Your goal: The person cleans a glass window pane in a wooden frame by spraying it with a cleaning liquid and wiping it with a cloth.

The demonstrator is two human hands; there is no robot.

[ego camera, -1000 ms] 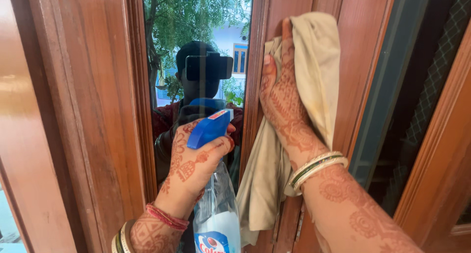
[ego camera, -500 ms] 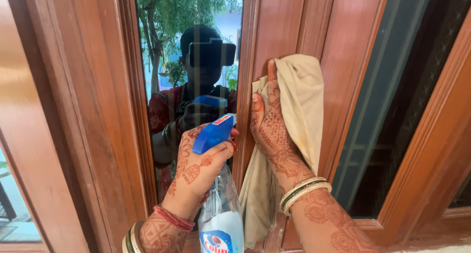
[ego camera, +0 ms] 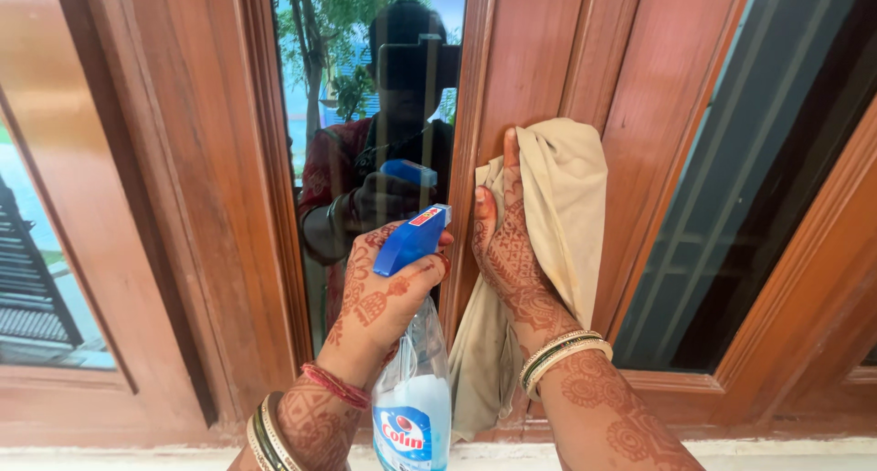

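Pressing flat, the right hand spreads its fingers over a beige cloth and pins it against the upright wooden frame between two panes. The cloth looks soft and limp; its loose end hangs in folds below the wrist, so it would likely handle best bunched under the palm rather than pinched at a corner. The left hand is wrapped around the neck of a clear spray bottle, a finger near the blue trigger head, whose nozzle points toward the glass pane. The bottle seems light plastic, partly filled with pale liquid and possibly slippery if wet; the narrow neck under the trigger is the sure place to grip. The bottle's base is cut off at the lower edge, so the liquid level is hard to judge. The glass shows mostly a reflection of the person and trees, hiding any streaks. To the right, a darker window pane is dim and its surface unclear
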